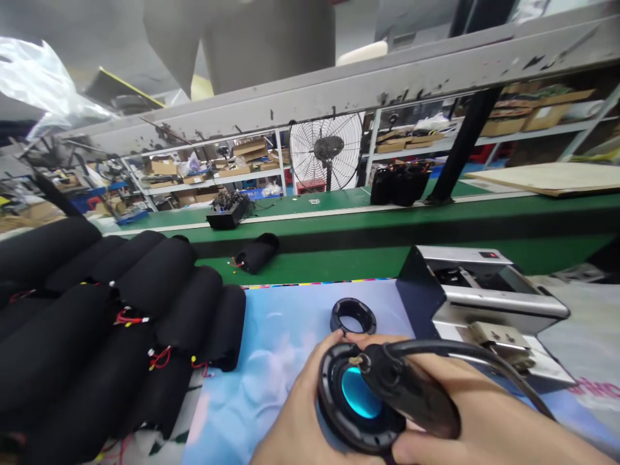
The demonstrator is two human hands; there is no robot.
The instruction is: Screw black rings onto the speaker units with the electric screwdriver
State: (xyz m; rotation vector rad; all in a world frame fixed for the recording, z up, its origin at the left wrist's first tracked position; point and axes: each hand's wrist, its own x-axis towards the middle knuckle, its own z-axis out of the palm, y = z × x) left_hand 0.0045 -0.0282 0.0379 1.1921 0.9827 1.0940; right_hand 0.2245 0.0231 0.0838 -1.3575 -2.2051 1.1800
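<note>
A black round housing (329,403) with a glowing blue disc at its middle is in the lower centre of the head view. My left hand (295,413) curls round its left side, with the fingers closed on it. Over the housing's right side lies a black corded tool (421,391), seen from its tail end with a small metal hanging loop; it looks like an electric screwdriver. My right hand (475,400) is closed about the tool, which hides part of it, and its thumb is by the housing's lower rim. Just beyond my fingers a loose black ring (353,315) lies on the blue mat (261,349).
Several black fabric-covered cylinders (155,271) with red wires are piled at left. One more cylinder (259,252) lies on the green bench (329,261). A silver and black machine (489,310) stands at right. Behind are a black bin (227,210) and a fan (325,152).
</note>
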